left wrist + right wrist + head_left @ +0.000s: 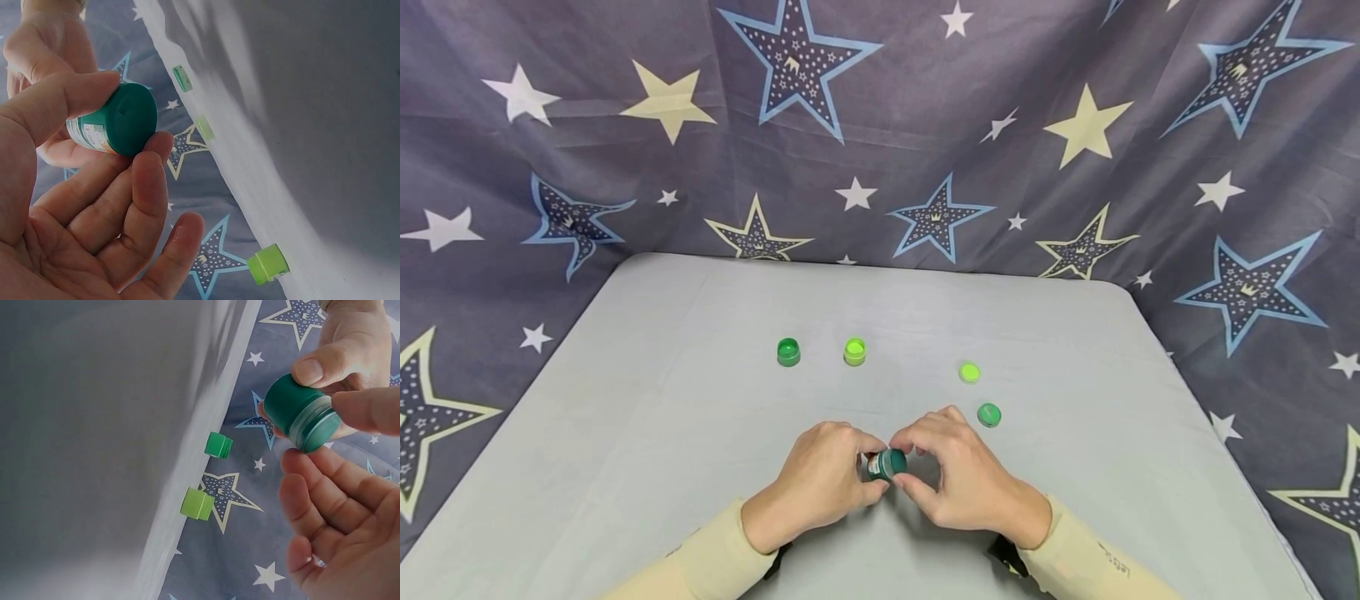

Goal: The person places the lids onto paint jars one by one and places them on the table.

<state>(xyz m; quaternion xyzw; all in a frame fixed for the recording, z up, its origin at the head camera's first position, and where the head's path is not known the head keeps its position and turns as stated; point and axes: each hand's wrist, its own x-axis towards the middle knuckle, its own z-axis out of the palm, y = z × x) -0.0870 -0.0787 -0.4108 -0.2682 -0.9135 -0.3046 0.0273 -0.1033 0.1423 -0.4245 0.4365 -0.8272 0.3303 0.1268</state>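
Note:
A small dark green paint jar (877,467) is tipped on its side between my hands, its lid end (896,462) facing right. My left hand (820,471) pinches the jar body between thumb and fingers. At the other end, my right hand (958,467) pinches the lid, with the thumb on one side and fingertips on the other. The right wrist view shows a clear band on the jar (294,412) beside the dark green lid. In the left wrist view the smooth base of the jar (132,119) faces the camera, and part of a printed label shows.
Beyond my hands stand an open green jar (788,353) and an open lime green jar (854,353). A lime lid (970,372) and a green lid (989,415) lie to the right on the pale cloth-covered table (625,467). A star-patterned curtain (880,150) hangs behind.

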